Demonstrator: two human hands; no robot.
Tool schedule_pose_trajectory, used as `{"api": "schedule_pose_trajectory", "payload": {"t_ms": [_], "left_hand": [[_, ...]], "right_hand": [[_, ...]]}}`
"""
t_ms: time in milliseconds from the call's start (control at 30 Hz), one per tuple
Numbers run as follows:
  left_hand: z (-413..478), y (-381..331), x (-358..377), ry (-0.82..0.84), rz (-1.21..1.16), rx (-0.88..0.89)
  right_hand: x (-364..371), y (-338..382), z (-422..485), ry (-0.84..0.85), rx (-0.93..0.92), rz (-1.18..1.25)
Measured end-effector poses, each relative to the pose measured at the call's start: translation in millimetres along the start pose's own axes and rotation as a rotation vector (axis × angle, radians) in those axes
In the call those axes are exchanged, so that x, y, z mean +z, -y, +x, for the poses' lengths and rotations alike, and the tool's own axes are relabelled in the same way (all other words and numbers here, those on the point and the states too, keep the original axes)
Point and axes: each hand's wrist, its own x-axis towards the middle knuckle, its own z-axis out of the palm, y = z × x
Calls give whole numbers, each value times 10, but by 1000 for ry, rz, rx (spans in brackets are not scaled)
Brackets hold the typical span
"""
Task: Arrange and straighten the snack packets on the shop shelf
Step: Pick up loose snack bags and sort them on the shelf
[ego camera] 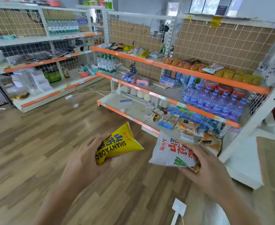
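Note:
My left hand [86, 158] grips a yellow snack packet [118, 143] with black lettering, held over the wooden floor. My right hand [208, 166] grips a white snack packet [170, 151] with red lettering, close to the front of the bottom shelf [133, 111]. Several more snack packets [185, 125] lie loosely at the right end of that bottom shelf. The top orange-edged shelf [198, 73] carries a row of orange and yellow packets [231, 73], some askew.
Blue water bottles [214, 103] fill the middle shelf's right side. Pink and blue packs [136, 78] lie further left. A second shelf unit [44, 62] stands at the left. A white cable and plug [68, 96] lie on the wooden floor. A white tag [179, 207] hangs below.

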Motion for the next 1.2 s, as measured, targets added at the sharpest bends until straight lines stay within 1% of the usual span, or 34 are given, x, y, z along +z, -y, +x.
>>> {"api": "schedule_pose_trajectory", "payload": {"t_ms": [200,333,400,567,700,767,833,967,1200], "left_hand": [[1101,546,57,5,-37,30],[1793,797,93,7,-19,37],[2031,852,140,16,-31,38],[2835,993,367,17,-63,83],[3444,1084,643,5,-62,123],[3754,1118,766,9,-72,118],[4061,1142,837,-9,-62,121],[4667,1197,926,-55,-42,110],[5616,1454,1181,-28,-56,91]], "right_hand": [[213,111,1001,-55,40,-64],[325,132,1632,-103,63,-92],[357,101,1842,-100,78,-94],[473,-64,2580,-101,112,-81],[590,-265,3171,-122,131,-124],[620,-407,3514,-134,133,-122],[649,-548,3878,-109,146,-86],[714,-721,4581,-121,108,-26],[976,-922,5634,-96,82,-20]]}}
